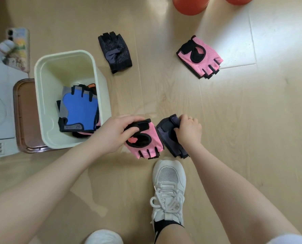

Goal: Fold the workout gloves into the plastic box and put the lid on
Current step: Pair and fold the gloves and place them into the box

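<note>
Head view: person crouched over a wood floor.
Left hand: fingers curled, gripping a pink glove.
Right hand: fingers curled on a dark glove, partly hidden beneath.
Plastic box: left, holding a blue glove; gloves underneath mostly hidden.
Lid: brown, half covered by the box.
Far floor: black glove, second pink glove.
</note>
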### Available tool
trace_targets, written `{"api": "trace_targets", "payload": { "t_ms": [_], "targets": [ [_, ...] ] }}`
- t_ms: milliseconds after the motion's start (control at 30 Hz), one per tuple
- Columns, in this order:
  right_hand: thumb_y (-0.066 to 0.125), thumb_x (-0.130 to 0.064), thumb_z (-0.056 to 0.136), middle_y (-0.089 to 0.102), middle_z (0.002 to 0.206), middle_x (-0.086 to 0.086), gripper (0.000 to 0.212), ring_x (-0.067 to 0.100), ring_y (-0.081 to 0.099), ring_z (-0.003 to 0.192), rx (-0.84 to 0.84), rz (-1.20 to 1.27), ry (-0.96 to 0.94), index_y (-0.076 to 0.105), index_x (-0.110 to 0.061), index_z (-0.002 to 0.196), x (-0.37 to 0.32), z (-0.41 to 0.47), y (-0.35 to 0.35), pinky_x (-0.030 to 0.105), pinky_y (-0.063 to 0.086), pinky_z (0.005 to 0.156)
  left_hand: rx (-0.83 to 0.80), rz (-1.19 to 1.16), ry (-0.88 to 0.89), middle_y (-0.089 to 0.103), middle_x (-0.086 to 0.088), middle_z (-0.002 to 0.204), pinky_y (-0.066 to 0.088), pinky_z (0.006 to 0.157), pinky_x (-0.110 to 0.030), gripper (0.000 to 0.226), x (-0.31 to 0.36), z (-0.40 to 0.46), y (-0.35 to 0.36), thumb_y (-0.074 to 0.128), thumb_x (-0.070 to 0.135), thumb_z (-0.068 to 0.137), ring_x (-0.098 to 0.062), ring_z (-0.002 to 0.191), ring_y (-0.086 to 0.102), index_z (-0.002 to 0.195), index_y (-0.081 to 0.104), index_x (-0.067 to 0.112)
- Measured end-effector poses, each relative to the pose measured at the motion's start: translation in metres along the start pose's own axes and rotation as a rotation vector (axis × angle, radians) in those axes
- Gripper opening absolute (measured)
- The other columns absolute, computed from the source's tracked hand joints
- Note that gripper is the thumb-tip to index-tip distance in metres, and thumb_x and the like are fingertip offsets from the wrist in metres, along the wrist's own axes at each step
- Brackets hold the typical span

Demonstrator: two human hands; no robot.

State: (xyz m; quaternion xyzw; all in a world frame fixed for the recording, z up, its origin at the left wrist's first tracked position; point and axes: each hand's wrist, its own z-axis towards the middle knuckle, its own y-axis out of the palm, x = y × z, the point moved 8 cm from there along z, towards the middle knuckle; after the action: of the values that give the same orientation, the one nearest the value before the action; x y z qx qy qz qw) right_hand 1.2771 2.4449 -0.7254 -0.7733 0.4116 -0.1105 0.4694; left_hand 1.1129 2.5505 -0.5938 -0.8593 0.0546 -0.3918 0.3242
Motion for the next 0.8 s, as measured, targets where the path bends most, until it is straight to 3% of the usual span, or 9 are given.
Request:
{"api": "trace_targets", "payload": {
  "t_ms": [100, 200, 267, 333, 433, 500, 567, 667, 800],
  "targets": [
    [0.051, -0.015, 0.087, 0.056, 0.097, 0.015, 0.014, 0.033, 0.05, 0.099, -0.031, 0.173, 0.023, 0.054, -0.003, 0.092, 0.004, -0.002, 0.005, 0.036, 0.035, 0.076, -0.013, -0.005, 0.037, 0.058, 0.012, 0.1, 0.039, 0.079, -0.007, 0.031, -0.004, -0.007, -0.001, 0.051, 0.008, 0.089, -0.003, 0.093, 0.053, 0.115, 0.061, 0.02],
    [0.054, -0.012, 0.085, 0.056, 0.087, 0.008, 0.009, 0.025, 0.055, 0.085, -0.027, 0.77, 0.053, 0.055, -0.004, 0.089, 0.011, -0.004, -0.015, 0.038, 0.043, 0.071, 0.017, -0.03, 0.117, 0.058, 0.02, 0.093, 0.039, 0.082, -0.007, 0.027, -0.006, -0.013, -0.005, 0.055, 0.0, 0.084, 0.01, 0.092, 0.052, 0.096, 0.068, 0.02],
    [0.054, -0.009, 0.087, 0.059, 0.088, 0.001, 0.007, 0.018, 0.057, 0.083, 0.05, 0.992, 0.021, 0.055, -0.012, 0.093, 0.015, -0.01, -0.037, 0.034, 0.048, 0.074, 0.048, -0.008, 0.166, 0.056, 0.024, 0.092, 0.032, 0.087, -0.001, 0.024, -0.005, -0.015, -0.006, 0.054, 0.005, 0.082, 0.015, 0.093, 0.046, 0.087, 0.07, 0.021],
    [0.052, -0.003, 0.086, 0.06, 0.089, 0.001, 0.014, 0.017, 0.056, 0.081, 0.198, 0.923, -0.06, 0.056, -0.012, 0.097, 0.02, -0.019, -0.058, 0.032, 0.048, 0.071, 0.075, 0.045, 0.226, 0.057, 0.02, 0.091, 0.027, 0.089, -0.002, 0.021, -0.001, -0.015, -0.004, 0.047, 0.019, 0.08, 0.012, 0.093, 0.04, 0.08, 0.066, 0.028],
    [0.048, 0.005, 0.077, 0.063, 0.096, 0.014, 0.026, 0.03, 0.055, 0.082, 0.398, 0.466, -0.278, 0.061, -0.006, 0.097, 0.014, -0.037, -0.068, 0.04, 0.046, 0.071, 0.117, 0.06, 0.219, 0.054, 0.012, 0.102, 0.028, 0.093, -0.017, 0.019, -0.003, -0.014, -0.001, 0.044, 0.019, 0.079, -0.001, 0.103, 0.04, 0.085, 0.058, 0.03],
    [0.049, 0.0, 0.074, 0.062, 0.105, 0.016, 0.031, 0.036, 0.056, 0.091, 0.284, 0.143, -0.382, 0.063, -0.009, 0.1, 0.006, -0.041, -0.041, 0.04, 0.044, 0.075, 0.147, 0.041, 0.188, 0.055, 0.005, 0.106, 0.029, 0.094, -0.026, 0.023, -0.004, -0.013, -0.001, 0.053, 0.007, 0.078, -0.007, 0.108, 0.039, 0.083, 0.061, 0.029],
    [0.048, -0.002, 0.08, 0.054, 0.126, 0.013, 0.04, 0.035, 0.048, 0.114, 0.004, -0.052, -0.403, 0.058, -0.013, 0.117, 0.006, -0.044, -0.002, 0.041, 0.041, 0.087, 0.153, 0.054, 0.17, 0.058, -0.002, 0.11, 0.029, 0.093, -0.029, 0.027, -0.006, -0.011, 0.0, 0.059, -0.003, 0.078, -0.006, 0.108, 0.038, 0.079, 0.068, 0.022],
    [0.043, -0.003, 0.084, 0.047, 0.136, 0.006, 0.044, 0.029, 0.042, 0.125, -0.179, -0.056, -0.358, 0.053, -0.016, 0.125, 0.012, -0.038, 0.011, 0.038, 0.041, 0.093, 0.156, 0.093, 0.145, 0.054, 0.006, 0.109, 0.029, 0.093, -0.022, 0.023, -0.007, -0.006, -0.002, 0.06, -0.003, 0.08, -0.008, 0.108, 0.037, 0.083, 0.072, 0.017],
    [0.039, -0.006, 0.088, 0.058, 0.121, 0.009, 0.033, 0.029, 0.054, 0.11, -0.053, 0.236, -0.225, 0.06, -0.012, 0.114, 0.012, -0.005, -0.038, 0.038, 0.047, 0.087, 0.198, 0.054, 0.145, 0.053, 0.013, 0.1, 0.029, 0.088, -0.004, 0.023, 0.003, 0.01, -0.011, 0.058, -0.003, 0.082, -0.002, 0.098, 0.04, 0.088, 0.07, 0.016]
  ]
}}
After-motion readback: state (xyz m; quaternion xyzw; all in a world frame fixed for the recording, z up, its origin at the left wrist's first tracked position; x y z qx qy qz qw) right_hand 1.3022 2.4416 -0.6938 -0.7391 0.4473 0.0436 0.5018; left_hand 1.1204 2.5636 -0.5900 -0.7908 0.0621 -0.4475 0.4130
